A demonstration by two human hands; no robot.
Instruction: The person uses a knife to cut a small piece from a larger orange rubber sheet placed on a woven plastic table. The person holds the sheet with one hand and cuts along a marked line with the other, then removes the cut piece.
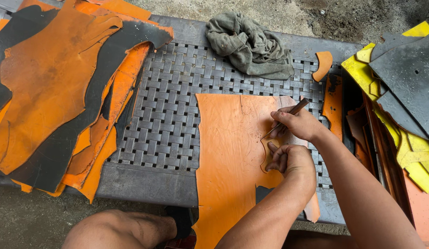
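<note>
Our right hand [301, 123] is closed in a pinch around a thin brown-handled cutting tool [288, 116], its point resting on the large flat orange leather sheet [228, 157]. Our left hand [288, 159] lies just below it, fingers curled and pressed down on a small curved orange pattern piece [268, 152] that sits on the sheet's right part; it grips nothing, only pins.

The biggest thing under us is the dark grey table with a woven lattice top [173, 110], and the sheet we are working hangs over its near edge toward our knee [117, 228]. To the left lies a broad heap of orange and black leather hides [58, 87], overlapping and spilling off the table. To the right is a stack of yellow and grey offcuts [399, 92]. At the far edge sits a crumpled grey-green rag [249, 44], and beside it a small curved orange scrap [323, 64].

We judge the main risk to be the tool's tip running close to our left fingertips [271, 147]: a slip along the pattern's edge could nick them. The lattice gives uneven support, so the point might catch in a gap and jerk the line. The overhanging sheet could also drag and shift under the pattern.
</note>
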